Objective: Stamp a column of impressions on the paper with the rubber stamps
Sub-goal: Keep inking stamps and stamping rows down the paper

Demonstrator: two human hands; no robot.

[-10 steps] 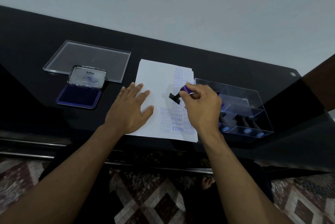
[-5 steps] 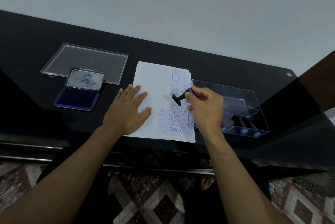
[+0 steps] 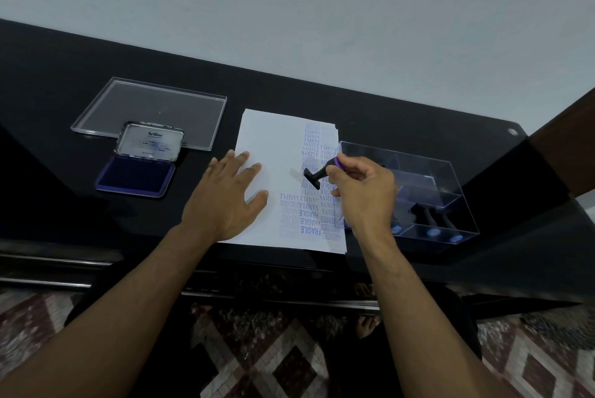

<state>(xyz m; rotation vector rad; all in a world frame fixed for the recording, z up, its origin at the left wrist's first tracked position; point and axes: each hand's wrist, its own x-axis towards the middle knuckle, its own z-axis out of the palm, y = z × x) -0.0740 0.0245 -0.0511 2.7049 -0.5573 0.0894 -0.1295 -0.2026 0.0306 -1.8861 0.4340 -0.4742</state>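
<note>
- We are looking down at a black table (image 3: 64,82) with a white sheet of paper (image 3: 273,146) lying near its front edge.
- Our left hand (image 3: 225,201) is resting flat on the left part of the paper, with the fingers straight and spread, holding nothing.
- Our right hand (image 3: 363,194) is gripping a rubber stamp (image 3: 317,174) by its handle; the fingers are curling round the purple end of it.
- The stamp is lying tilted, with its black flat base pointing to the left, over the middle of the paper. We cannot tell if the base is touching the sheet; a soft shadow is showing just beside it.
- The right part of the paper is carrying columns of blue impressions (image 3: 310,214), with words such as SAMPLE and FRAGILE.
- A clear plastic box (image 3: 447,172) is standing just beside the right edge of the paper, and more stamps (image 3: 433,220) with blue ends are lying inside it.
- To the left of the paper, well apart from it, an ink pad (image 3: 135,177) is sitting open, with its lid (image 3: 150,141) standing up behind the dark blue pad.
- A clear flat cover (image 3: 154,104) is lying behind the ink pad.
</note>
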